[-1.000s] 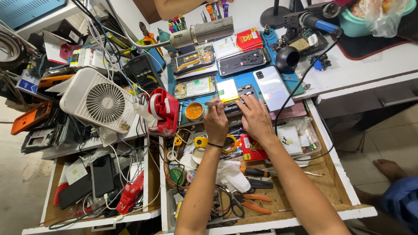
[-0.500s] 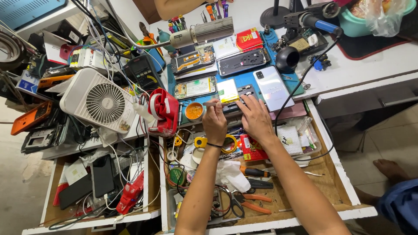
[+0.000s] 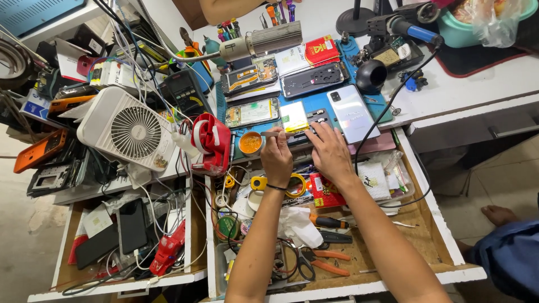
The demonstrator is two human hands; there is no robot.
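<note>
Left hand (image 3: 276, 157), fingers pinched shut on a thin tool (image 3: 281, 134), right hand (image 3: 330, 152) fingers spread flat on a small dark phone part (image 3: 315, 119) at the blue mat's (image 3: 371, 100) front edge: a slipping tool risks gouging the part or tipping the orange paste pot (image 3: 250, 142) just beside.

Tabletop (image 3: 477, 84): we see a white surface, crowded on our left, barer on our right.
Blue mat (image 3: 359, 53): we find it flat on the tabletop, carrying a silver phone (image 3: 352, 112), opened phone bodies (image 3: 312, 78) and a small orange dish (image 3: 250, 142).
White fan (image 3: 130, 130): we note it lying grille-up on the tabletop's left part, amid cables.
Red-bordered dark mat (image 3: 477, 59): we see it at the far right, under a teal bowl (image 3: 466, 25).
Open drawers (image 3: 432, 224): we see two below the tabletop edge, holding pliers (image 3: 325, 261), a screwdriver (image 3: 331, 223) and dark phones (image 3: 132, 224).
</note>
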